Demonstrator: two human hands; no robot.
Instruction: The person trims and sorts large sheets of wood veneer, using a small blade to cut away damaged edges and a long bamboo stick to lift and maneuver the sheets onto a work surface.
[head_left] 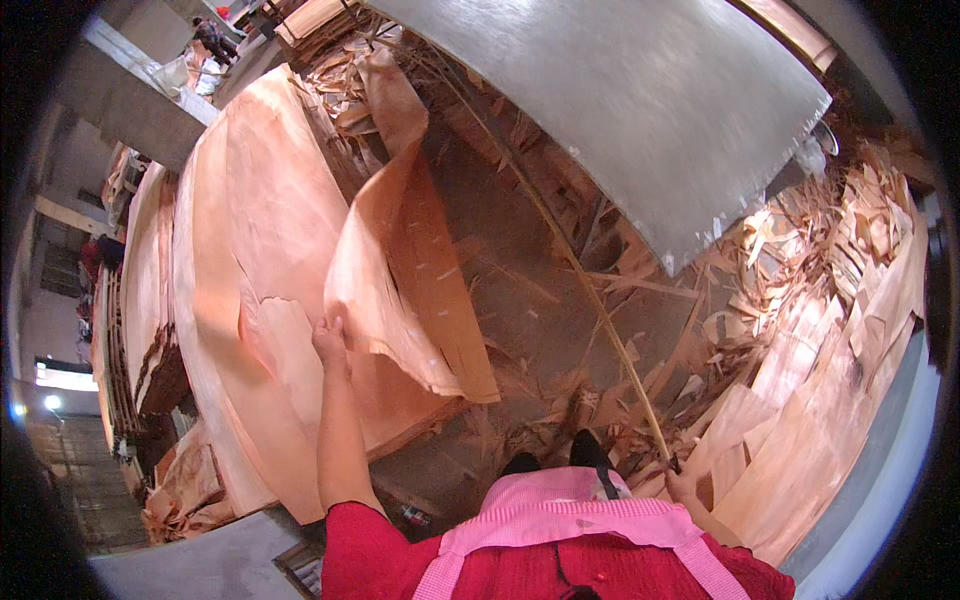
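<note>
My left hand [331,338], fingers closed, grips a curled, peach-coloured veneer sheet [380,300] at the edge of a broad pile of veneer sheets [250,220] on my left. My right hand [680,480], low on the right, is closed on a long thin wooden stick [590,300], which runs diagonally up toward the top of the view. Beside that hand lies a heap of torn veneer strips [800,380]. The fingers of my right hand are small and partly hidden.
A large grey metal sheet [640,100] spans the upper right. More veneer stacks [150,280] stand at the far left, near a concrete beam [140,100]. A person [213,40] is at the upper left. The floor [500,270] is littered with scraps around my shoes [585,450].
</note>
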